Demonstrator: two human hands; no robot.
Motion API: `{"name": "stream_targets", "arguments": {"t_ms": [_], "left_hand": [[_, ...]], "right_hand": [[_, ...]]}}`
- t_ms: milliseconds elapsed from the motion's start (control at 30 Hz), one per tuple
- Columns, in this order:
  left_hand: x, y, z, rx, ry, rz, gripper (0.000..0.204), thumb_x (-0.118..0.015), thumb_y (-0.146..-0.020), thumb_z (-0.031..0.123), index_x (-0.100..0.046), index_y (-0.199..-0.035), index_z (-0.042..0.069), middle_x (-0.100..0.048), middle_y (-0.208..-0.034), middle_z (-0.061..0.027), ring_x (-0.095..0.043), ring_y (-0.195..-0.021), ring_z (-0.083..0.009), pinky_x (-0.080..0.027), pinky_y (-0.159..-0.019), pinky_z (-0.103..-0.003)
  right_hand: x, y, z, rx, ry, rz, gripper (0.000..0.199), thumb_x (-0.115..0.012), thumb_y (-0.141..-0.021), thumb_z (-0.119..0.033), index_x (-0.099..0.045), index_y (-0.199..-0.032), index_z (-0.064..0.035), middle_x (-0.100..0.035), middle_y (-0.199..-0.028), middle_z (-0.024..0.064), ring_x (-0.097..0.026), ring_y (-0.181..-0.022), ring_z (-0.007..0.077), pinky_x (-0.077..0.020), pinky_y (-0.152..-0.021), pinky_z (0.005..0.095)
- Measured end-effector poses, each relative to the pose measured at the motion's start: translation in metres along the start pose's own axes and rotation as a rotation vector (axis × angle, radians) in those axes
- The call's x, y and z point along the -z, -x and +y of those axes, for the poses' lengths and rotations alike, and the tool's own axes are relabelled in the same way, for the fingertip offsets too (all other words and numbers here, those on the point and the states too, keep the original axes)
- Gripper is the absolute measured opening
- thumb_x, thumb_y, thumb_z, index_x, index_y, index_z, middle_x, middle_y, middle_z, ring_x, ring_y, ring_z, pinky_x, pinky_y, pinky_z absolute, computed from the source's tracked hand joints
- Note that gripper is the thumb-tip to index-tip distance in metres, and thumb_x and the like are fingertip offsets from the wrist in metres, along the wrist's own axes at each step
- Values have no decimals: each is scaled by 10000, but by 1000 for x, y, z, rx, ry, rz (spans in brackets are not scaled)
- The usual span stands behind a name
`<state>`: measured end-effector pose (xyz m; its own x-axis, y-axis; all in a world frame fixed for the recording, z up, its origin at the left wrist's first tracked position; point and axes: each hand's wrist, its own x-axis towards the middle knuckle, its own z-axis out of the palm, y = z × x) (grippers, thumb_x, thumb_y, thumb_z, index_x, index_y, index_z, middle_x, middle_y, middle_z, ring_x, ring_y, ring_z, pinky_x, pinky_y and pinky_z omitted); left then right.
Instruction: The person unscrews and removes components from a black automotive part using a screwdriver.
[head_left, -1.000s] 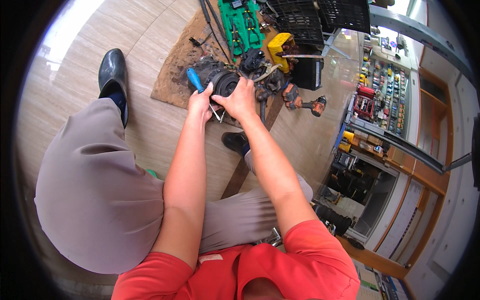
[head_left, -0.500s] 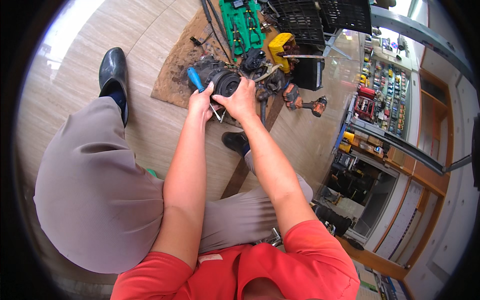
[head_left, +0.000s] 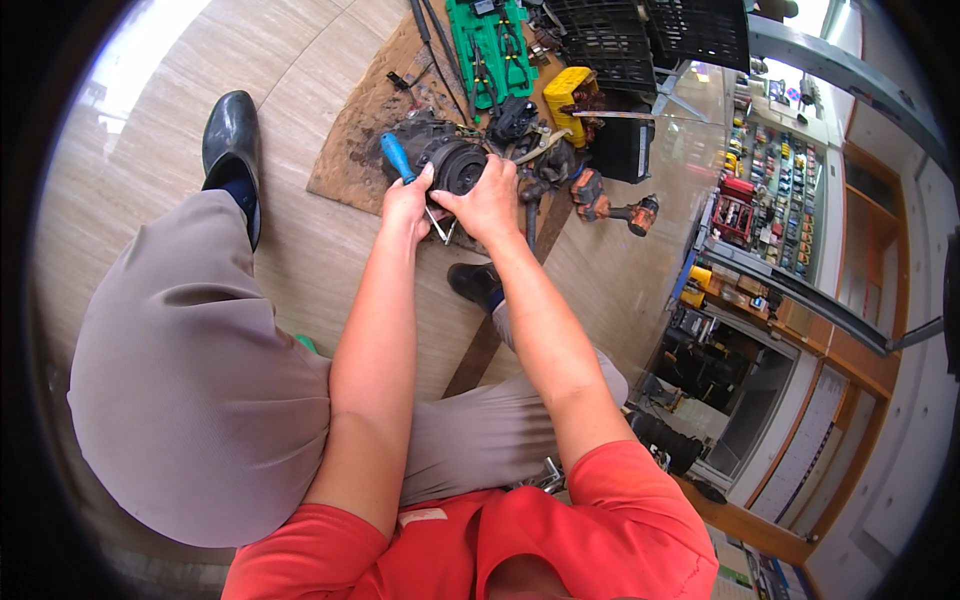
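A dark, greasy machine part (head_left: 418, 130) with a round grooved pulley (head_left: 458, 172) on its near end lies on a stained brown board (head_left: 345, 150). My left hand (head_left: 406, 208) is closed around a blue-handled screwdriver (head_left: 396, 156), its thumb against the pulley's left side. The metal shaft comes out below that hand, beside another thin shiny piece (head_left: 448, 234) whose kind I cannot tell. Around the pulley's right and near rim, my right hand (head_left: 488, 206) has its fingers and thumb curled. The underside of the part is hidden by my hands.
Beyond the part lies an open green tool case (head_left: 490, 55) with pliers. To the right are a yellow container (head_left: 570, 100), a black crate (head_left: 600, 45), other dark parts and an orange-black power drill (head_left: 616, 206). My boots (head_left: 231, 150) flank the work.
The whole view has shifted slightly. My right hand's fingers sit a little differently on the pulley's rim; my left hand keeps its hold on the screwdriver.
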<state>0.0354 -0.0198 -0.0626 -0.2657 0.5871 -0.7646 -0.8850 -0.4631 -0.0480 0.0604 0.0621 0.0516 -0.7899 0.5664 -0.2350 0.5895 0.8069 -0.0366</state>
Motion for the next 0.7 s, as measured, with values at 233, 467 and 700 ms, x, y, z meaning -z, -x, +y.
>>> {"name": "stream_targets", "arguments": {"t_ms": [233, 467, 700], "left_hand": [[0, 0, 0, 5, 21, -22, 278, -641, -995, 218, -527, -1181, 46, -665, -1036, -138, -704, -831, -301, -621, -662, -523], [-1, 0, -1, -8, 2, 15, 291, -648, -991, 224, -528, -1181, 40, -665, -1032, -133, -701, -806, -290, -622, -640, -504], [0, 1, 0, -10, 26, -10, 267, -653, -987, 217, -550, -1158, 40, -667, -1016, -128, -698, -786, -283, -618, -603, -493]], "right_hand": [[-2, 1, -1, -25, -39, -3, 972, -946, -580, -368, -439, -1271, 92, -487, -1251, 263, -496, -1203, 433, -444, -1024, 480], [0, -2, -3, -94, -39, -37, 1028, -942, -575, -378, -433, -1339, 84, -481, -1287, 255, -498, -1223, 412, -438, -1050, 451], [5, 1, 3, 132, 2, -7, 993, -949, -583, -341, -429, -1304, 103, -482, -1270, 278, -495, -1214, 434, -444, -1033, 468]]}}
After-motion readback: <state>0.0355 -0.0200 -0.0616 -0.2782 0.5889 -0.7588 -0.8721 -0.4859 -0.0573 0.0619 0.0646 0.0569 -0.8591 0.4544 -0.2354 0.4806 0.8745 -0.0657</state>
